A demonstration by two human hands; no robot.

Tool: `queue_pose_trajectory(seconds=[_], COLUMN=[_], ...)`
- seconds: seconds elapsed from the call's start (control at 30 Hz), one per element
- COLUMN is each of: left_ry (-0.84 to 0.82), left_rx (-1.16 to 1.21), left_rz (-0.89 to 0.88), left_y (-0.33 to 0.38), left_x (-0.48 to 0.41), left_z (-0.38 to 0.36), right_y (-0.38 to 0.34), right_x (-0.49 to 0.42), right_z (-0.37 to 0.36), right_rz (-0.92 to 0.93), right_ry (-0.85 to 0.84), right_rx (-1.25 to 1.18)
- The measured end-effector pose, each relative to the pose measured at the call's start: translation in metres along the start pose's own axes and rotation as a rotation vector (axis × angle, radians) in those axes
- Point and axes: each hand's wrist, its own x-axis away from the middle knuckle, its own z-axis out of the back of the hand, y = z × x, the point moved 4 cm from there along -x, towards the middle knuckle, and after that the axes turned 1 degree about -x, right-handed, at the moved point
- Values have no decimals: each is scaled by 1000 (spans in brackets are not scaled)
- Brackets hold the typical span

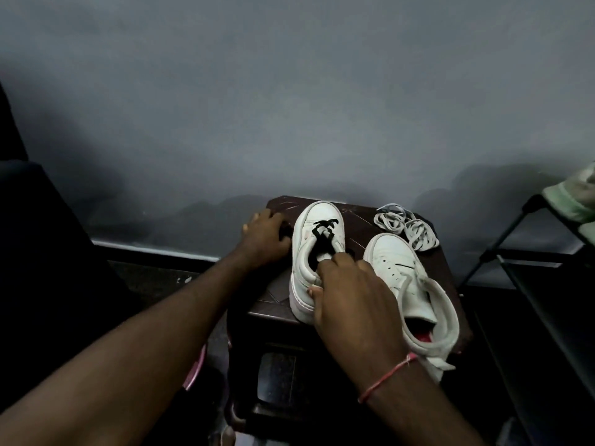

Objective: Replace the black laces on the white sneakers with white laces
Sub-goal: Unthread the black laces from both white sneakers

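Two white sneakers stand on a small dark stool (pixel 360 220). The left sneaker (pixel 317 226) still carries a black lace (pixel 323 231) through its front eyelets. My right hand (pixel 351 294) grips this shoe at the collar, fingers on the tongue and thumb on its outer side. My left hand (pixel 265 239) lies curled on the stool just left of the shoe, over something dark that I cannot make out. The right sneaker (pixel 402 275) has no lace and its tongue is loose. A pile of white laces (pixel 407 228) lies at the stool's back right.
A grey wall rises right behind the stool. A dark metal rack (pixel 528 265) with a pale green cloth (pixel 576 197) stands at the right. A dark shape fills the left edge. A pink object (pixel 194 371) shows below my left forearm.
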Motion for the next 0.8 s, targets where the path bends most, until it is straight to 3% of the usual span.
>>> queue_pose_trajectory(seconds=[0.07, 0.13, 0.23, 0.33, 0.43, 0.57, 0.63, 0.7, 0.8], left_ry=[-93, -82, 139, 273, 188, 89, 99, 136, 203], left_rx=[125, 327, 638, 879, 844, 755, 781, 835, 899], left_rz=[-38, -34, 49, -5, -93, -101, -50, -12, 26], left_y=[2, 3, 5, 24, 55, 72, 75, 79, 83], left_x=[7, 22, 59, 96, 122, 128, 130, 132, 135], left_z=[7, 18, 32, 36, 34, 16, 14, 14, 16], right_y=[3, 6, 12, 15, 19, 56, 81, 95, 101], right_x=[3, 3, 6, 11, 18, 32, 35, 37, 36], right_z=[0, -1, 1, 4, 11, 32, 29, 18, 10], right_rz=[2, 9, 16, 61, 143, 11, -149, -262, -243], right_ry=[15, 5, 16, 7, -22, 223, 105, -51, -24], right_rx=[-66, -91, -116, -120, -156, -116, -21, -98, -312])
